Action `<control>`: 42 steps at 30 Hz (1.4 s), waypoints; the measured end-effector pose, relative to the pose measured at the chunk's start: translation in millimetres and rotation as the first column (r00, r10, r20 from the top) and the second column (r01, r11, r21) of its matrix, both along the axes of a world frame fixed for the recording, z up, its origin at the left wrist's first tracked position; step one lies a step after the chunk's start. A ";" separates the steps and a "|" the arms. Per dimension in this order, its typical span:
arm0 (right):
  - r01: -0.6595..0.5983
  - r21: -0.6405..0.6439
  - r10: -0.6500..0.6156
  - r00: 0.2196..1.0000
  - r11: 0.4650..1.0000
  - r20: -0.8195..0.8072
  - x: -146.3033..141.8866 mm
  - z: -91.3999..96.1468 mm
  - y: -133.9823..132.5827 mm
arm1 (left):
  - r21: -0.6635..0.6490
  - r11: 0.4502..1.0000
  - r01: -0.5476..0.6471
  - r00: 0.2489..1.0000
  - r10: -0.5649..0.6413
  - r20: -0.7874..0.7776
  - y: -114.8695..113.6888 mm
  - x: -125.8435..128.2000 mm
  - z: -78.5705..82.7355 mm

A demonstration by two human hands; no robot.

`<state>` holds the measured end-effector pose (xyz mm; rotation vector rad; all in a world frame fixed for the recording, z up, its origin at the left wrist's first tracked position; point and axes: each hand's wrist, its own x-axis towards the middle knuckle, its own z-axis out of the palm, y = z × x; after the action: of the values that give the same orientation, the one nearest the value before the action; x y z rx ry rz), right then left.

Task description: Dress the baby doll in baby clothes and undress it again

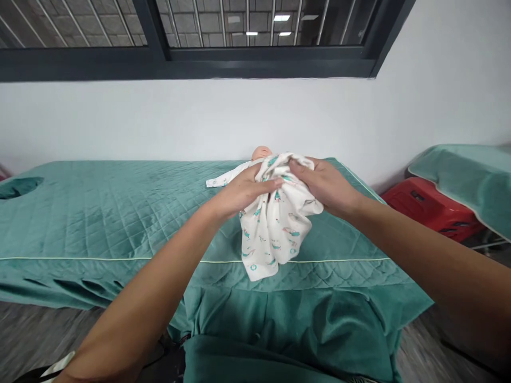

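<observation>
Both hands grip a white baby garment (275, 229) with a small green and brown print, bunched at the top and hanging in folds over the bed's front edge. My left hand (247, 189) pinches its left side, thumb on top. On the right, my right hand (323, 181) is closed around the gathered cloth, some fingertips hidden in it. Just behind the cloth shows the rounded skin-coloured top of what looks like a doll's head (261, 152). A white sleeve (217, 181) stretches out to the left on the bed; whether it belongs to the held garment is hidden.
A green quilted bed cover (99, 213) spreads over a bed against the white wall, with a face hole (22, 187) at its left end. To the right stand a red plastic case (431, 207) and another green-covered surface (475, 175). A dark-framed window (255, 66) is above.
</observation>
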<state>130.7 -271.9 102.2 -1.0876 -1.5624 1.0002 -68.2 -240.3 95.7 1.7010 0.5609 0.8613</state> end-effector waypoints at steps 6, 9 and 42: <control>-0.209 -0.169 0.243 0.945 0.963 0.219 10.4 -21.3 1.0 | -0.082 0.997 0.003 0.998 0.003 0.068 4.1 6.9 -21.2; -0.071 -0.140 0.077 0.997 0.988 0.033 10.2 -25.8 6.2 | -0.146 0.988 0.044 0.998 -0.037 0.048 0.1 8.6 -30.3; 0.141 -0.284 -0.096 0.981 0.948 0.168 44.4 -147.9 -30.6 | -0.508 0.861 0.032 0.944 -0.194 -0.268 9.3 33.8 -83.2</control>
<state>175.2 -302.5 -45.7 -1.4781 -1.4760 1.1128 -34.4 -230.9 12.4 1.3724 0.8088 0.3130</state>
